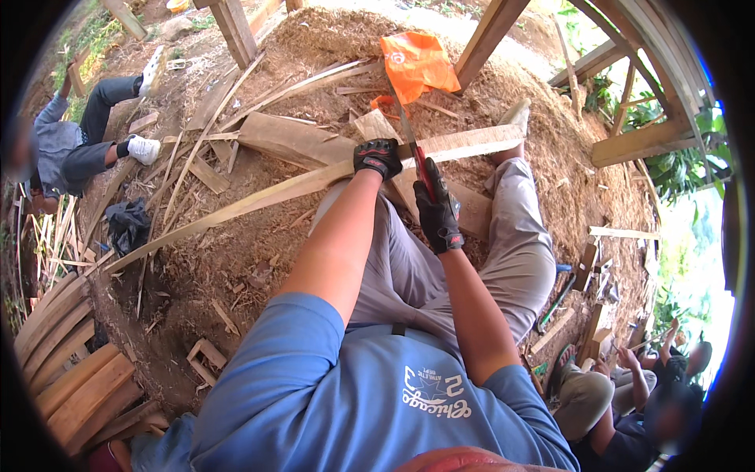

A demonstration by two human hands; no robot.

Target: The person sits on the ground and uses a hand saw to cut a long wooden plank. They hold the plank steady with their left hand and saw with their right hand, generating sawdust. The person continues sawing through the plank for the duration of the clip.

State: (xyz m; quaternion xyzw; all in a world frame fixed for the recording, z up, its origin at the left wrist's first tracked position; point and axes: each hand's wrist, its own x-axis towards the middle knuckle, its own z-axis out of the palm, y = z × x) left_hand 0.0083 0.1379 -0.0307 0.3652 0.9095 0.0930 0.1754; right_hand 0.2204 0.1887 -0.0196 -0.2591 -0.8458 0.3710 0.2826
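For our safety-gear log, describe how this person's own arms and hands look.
The left hand and right hand wear black work gloves with small red marks. Both forearms are bare below the short sleeves of a blue T-shirt.

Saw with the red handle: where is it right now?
In the head view, the saw is at the upper middle, its red handle in the right hand, its blade pointing up toward the orange bag.
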